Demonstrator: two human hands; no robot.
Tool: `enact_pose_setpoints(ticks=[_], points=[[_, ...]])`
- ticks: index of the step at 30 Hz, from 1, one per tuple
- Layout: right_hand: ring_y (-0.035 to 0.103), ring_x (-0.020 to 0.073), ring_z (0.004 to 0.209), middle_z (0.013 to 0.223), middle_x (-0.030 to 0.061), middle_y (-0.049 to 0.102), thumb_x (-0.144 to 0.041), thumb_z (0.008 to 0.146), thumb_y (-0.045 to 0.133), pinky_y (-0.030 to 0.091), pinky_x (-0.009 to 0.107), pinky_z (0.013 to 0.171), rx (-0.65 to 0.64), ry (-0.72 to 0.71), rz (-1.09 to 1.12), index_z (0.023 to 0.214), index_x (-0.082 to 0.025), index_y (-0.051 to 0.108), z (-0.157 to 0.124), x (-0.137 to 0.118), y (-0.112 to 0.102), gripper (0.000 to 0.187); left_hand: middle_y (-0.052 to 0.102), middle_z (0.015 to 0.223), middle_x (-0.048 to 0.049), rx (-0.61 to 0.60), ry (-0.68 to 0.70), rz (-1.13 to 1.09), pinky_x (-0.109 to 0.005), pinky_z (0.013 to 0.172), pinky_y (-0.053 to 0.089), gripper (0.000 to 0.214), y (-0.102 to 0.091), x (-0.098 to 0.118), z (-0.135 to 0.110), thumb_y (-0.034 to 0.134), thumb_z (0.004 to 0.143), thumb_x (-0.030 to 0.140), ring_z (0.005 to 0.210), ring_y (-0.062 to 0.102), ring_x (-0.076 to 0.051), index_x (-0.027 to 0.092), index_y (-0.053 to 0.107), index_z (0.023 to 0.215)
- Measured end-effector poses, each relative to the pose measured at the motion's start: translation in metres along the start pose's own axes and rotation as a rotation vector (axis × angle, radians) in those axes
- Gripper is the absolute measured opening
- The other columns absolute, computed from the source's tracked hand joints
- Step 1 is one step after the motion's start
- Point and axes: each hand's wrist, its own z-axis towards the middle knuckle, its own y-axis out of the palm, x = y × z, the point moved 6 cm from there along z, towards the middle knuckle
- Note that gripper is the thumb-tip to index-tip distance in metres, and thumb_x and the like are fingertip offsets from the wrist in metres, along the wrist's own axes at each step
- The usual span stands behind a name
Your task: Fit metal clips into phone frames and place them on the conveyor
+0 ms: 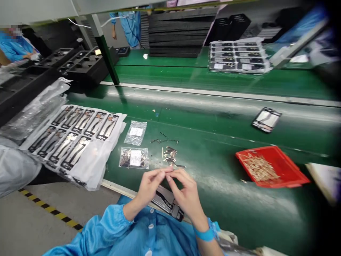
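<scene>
My left hand (149,185) and my right hand (188,190) meet at the fingertips above the front edge of the green bench. Thumbs and index fingers are pinched together on both; whatever tiny thing lies between them is too small to name. Below the hands, partly covered by them, is a phone mid-frame (165,203) with a dark strip along it. Just beyond the fingertips sits a small pile of dark and gold flex-like parts (169,155). Thin black strips (165,140) lie behind that pile. To the left are a transparent bag of small parts (125,158) and another labelled bag (140,137).
At left, a white plastic tray (99,161) carries several phone frames. A red tray (290,172) of small gold-coloured pieces is at right, with a lone phone frame (267,120) behind it. A dark post (108,58) rises at the bench's back. Other people in blue work beyond.
</scene>
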Motion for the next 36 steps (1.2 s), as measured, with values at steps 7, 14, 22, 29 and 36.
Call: enact_pose_setpoints(ticks=[7,14,22,29,36], points=[[0.052,0.0399,0.113,0.112,0.0232,0.066,-0.046,0.107,0.051,0.035,0.064,0.101,0.587,0.255,-0.661,0.111,-0.012,0.078,-0.024,0.078,-0.171,0.043,0.076,0.097,-0.0085,0.124,-0.08,-0.067,-0.025,0.078,0.051,0.049,-0.021,0.003,0.013,0.075,0.099,0.053,0.076,0.06,-0.012,0.011,0.075,0.125],[0.042,0.0451,0.123,0.117,0.0205,0.067,-0.05,0.103,0.058,0.029,0.068,0.099,0.432,0.211,-0.866,0.096,-0.018,0.078,-0.041,0.101,-0.194,0.038,0.073,0.074,-0.0049,-0.017,-0.199,0.054,-0.023,0.061,0.036,0.048,-0.015,0.001,0.01,0.083,0.091,0.054,0.058,0.047,-0.009,0.01,0.076,0.109],[0.059,0.0263,0.109,0.114,0.0084,0.072,-0.026,0.11,0.054,0.044,0.045,0.095,-0.005,-0.136,-0.684,0.124,-0.028,0.071,-0.059,-0.007,-0.093,0.023,0.066,0.063,-0.0036,-0.391,-0.456,0.346,-0.026,0.062,0.038,0.059,0.023,-0.021,-0.009,0.075,0.084,0.07,0.058,0.049,-0.014,0.012,0.081,0.093],[0.06,0.0201,0.095,0.1,0.0022,0.072,-0.025,0.108,0.065,0.042,0.038,0.083,-0.125,-0.15,-0.63,0.109,-0.024,0.069,-0.055,-0.019,-0.03,0.004,0.061,0.061,-0.0033,-0.518,-0.39,0.59,-0.027,0.064,0.036,0.063,0.027,-0.037,-0.009,0.061,0.087,0.074,0.061,0.05,-0.018,0.014,0.079,0.082],[0.06,0.0194,0.092,0.099,0.002,0.071,-0.019,0.104,0.066,0.04,0.036,0.078,-0.183,-0.242,-0.65,0.108,-0.022,0.065,-0.057,-0.02,-0.022,0.005,0.066,0.063,-0.0053,-0.535,-0.322,0.696,-0.027,0.064,0.038,0.062,0.018,-0.041,-0.005,0.057,0.09,0.072,0.063,0.056,-0.02,0.014,0.08,0.084]])
